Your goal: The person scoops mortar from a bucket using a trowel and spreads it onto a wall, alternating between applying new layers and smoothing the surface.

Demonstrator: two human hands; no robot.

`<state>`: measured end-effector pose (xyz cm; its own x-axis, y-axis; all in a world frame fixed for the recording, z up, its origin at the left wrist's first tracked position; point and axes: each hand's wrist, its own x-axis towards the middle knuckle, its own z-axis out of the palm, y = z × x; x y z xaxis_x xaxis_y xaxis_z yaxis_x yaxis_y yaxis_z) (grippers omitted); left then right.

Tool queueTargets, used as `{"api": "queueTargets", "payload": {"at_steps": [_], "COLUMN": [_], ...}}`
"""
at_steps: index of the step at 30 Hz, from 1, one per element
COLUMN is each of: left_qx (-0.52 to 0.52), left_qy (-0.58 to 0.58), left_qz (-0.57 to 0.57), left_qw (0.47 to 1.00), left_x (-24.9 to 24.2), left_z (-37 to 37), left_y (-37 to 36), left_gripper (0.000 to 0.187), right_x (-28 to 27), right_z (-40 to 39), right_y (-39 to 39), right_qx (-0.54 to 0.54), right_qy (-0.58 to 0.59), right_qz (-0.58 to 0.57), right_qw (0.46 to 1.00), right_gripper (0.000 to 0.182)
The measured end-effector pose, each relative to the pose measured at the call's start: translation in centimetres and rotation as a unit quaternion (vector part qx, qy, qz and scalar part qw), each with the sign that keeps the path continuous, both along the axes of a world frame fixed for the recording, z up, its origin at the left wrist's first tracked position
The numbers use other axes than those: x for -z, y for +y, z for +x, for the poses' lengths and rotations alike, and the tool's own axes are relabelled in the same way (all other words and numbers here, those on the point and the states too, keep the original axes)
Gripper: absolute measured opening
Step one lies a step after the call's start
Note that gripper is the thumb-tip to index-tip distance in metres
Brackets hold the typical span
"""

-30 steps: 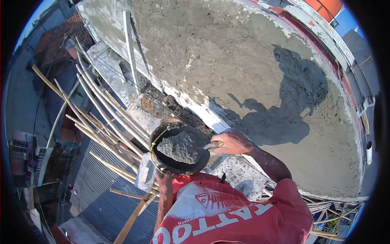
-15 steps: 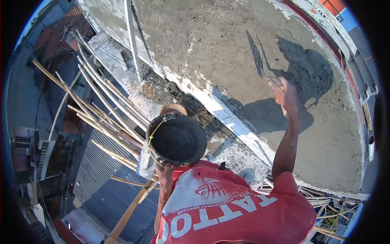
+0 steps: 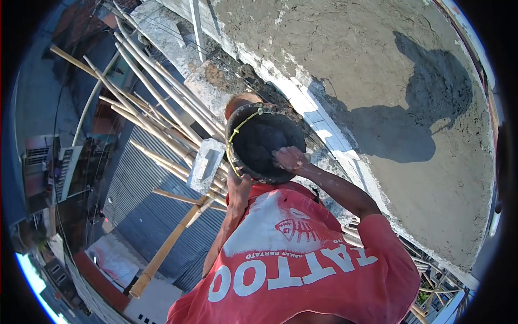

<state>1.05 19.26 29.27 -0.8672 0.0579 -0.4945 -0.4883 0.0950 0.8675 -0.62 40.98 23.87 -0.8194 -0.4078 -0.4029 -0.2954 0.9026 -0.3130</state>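
Note:
A round black bucket (image 3: 265, 141) with a thin yellow-green cord across its rim is in front of my chest, its mouth facing me. My left hand (image 3: 239, 186) grips the lower left rim, closed on it. My right hand (image 3: 291, 159) is closed at the bucket's mouth, over its right side. The trowel seen in that hand a moment earlier is hard to make out now; its blade is lost in the dark inside. Wet grey mortar covers the wall (image 3: 345, 59) at upper right, where my shadow falls.
Bamboo poles (image 3: 162, 97) stick out to the left above a corrugated metal roof (image 3: 140, 189) far below. A grey plastering float (image 3: 206, 164) lies left of the bucket. Behind the bucket is a reddish-brown round container (image 3: 241, 101). A white ledge (image 3: 302, 102) runs along the wall.
My right hand has come down from the wall with the trowel to the bucket's mouth. The view has shifted, and the float beside the bucket shows more fully.

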Motion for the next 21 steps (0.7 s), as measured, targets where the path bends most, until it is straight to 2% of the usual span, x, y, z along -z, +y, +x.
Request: {"api": "queueTargets", "payload": {"at_steps": [1, 2, 4, 5, 6, 7, 8, 9, 10, 11, 12, 13, 14, 15, 16, 17, 18, 19, 20, 21], "left_qx": [-0.009, -0.019, -0.036, -0.040, -0.055, -0.050, -0.075, -0.091, -0.107, -0.097, -0.092, -0.108, -0.125, -0.083, -0.080, -0.083, -0.086, -0.104, -0.102, -0.100], "left_qy": [-0.017, -0.033, -0.021, -0.015, -0.024, -0.026, -0.041, -0.016, -0.036, -0.038, -0.032, -0.026, -0.021, -0.020, -0.016, -0.008, -0.001, -0.011, -0.015, -0.025], "left_qz": [0.009, 0.016, 0.007, -0.004, 0.006, -0.006, 0.146, 0.107, 0.157, 0.114, 0.119, 0.112, 0.104, 0.087, 0.088, 0.087, 0.083, 0.067, 0.062, 0.074], "left_qw": [1.000, 0.999, 0.999, 0.999, 0.998, 0.998, 0.986, 0.990, 0.981, 0.988, 0.988, 0.987, 0.986, 0.993, 0.993, 0.993, 0.993, 0.992, 0.993, 0.992], "left_x": [-1.1, -1.6, -0.7, -0.1, 0.6, 0.5, -1.5, -0.4, -0.9, 0.5, 1.3, 1.9, 2.1, 1.9, 1.7, 0.7, 0.2, 1.5, 1.1, 0.6], "left_z": [0.0, 0.0, 0.3, 0.8, 0.9, 0.9, 0.6, 1.0, 1.0, 1.0, 1.2, 1.4, 1.6, 1.5, 1.4, 1.3, 1.3, 1.6, 2.1, 2.1], "left_y": [0.2, 0.3, 0.0, -0.2, -0.2, -0.2, 0.3, 0.1, 0.2, -0.3, -0.3, -0.5, -0.9, -1.3, -1.1, -0.8, -0.8, -1.2, -1.7, -1.5], "left_gripper": [0.038, 0.039, 0.038, 0.037, 0.036, 0.035, 0.035, 0.036, 0.037, 0.038, 0.038, 0.038, 0.039, 0.036, 0.036, 0.038, 0.039, 0.040, 0.040, 0.040], "right_x": [0.3, 0.8, -0.3, -2.2, -3.9, -5.4, -6.9, -8.2, -11.2, -12.7, -13.8, -15.2, -16.7, -18.2, -18.3, -17.1, -16.7, -18.3, -19.2, -20.3], "right_z": [0.1, 0.9, 2.3, 2.0, 1.6, 1.2, 1.2, 1.7, 0.6, 0.3, -0.1, -0.9, -2.1, -3.4, -4.9, -6.1, -8.5, -10.5, -12.6, -13.5], "right_y": [0.5, 1.4, 2.8, 3.9, 4.2, 4.4, 4.8, 5.1, 4.8, 5.5, 6.1, 6.7, 7.3, 8.0, 9.3, 10.9, 13.1, 14.9, 17.7, 19.3], "right_qx": [0.050, 0.045, 0.172, 0.169, 0.174, 0.172, 0.177, 0.191, 0.196, 0.161, 0.120, 0.110, 0.098, 0.169, 0.168, 0.217, 0.205, 0.316, 0.356, 0.428], "right_qy": [-0.040, -0.039, -0.034, -0.091, -0.082, -0.123, -0.164, -0.132, -0.158, -0.100, -0.042, -0.071, -0.101, -0.234, -0.267, -0.310, -0.299, -0.247, -0.134, 0.028], "right_qz": [-0.019, -0.017, -0.121, -0.118, -0.110, -0.059, -0.007, -0.060, -0.050, -0.091, -0.132, -0.187, -0.241, -0.302, -0.316, -0.441, -0.454, -0.392, -0.320, -0.249], "right_qw": [0.998, 0.998, 0.977, 0.974, 0.975, 0.976, 0.970, 0.971, 0.967, 0.978, 0.983, 0.974, 0.960, 0.909, 0.895, 0.814, 0.814, 0.828, 0.867, 0.869], "right_gripper": [0.022, 0.022, 0.026, 0.032, 0.032, 0.035, 0.038, 0.040, 0.037, 0.034, 0.032, 0.029, 0.027, 0.023, 0.023, 0.026, 0.027, 0.027, 0.031, 0.041]}}
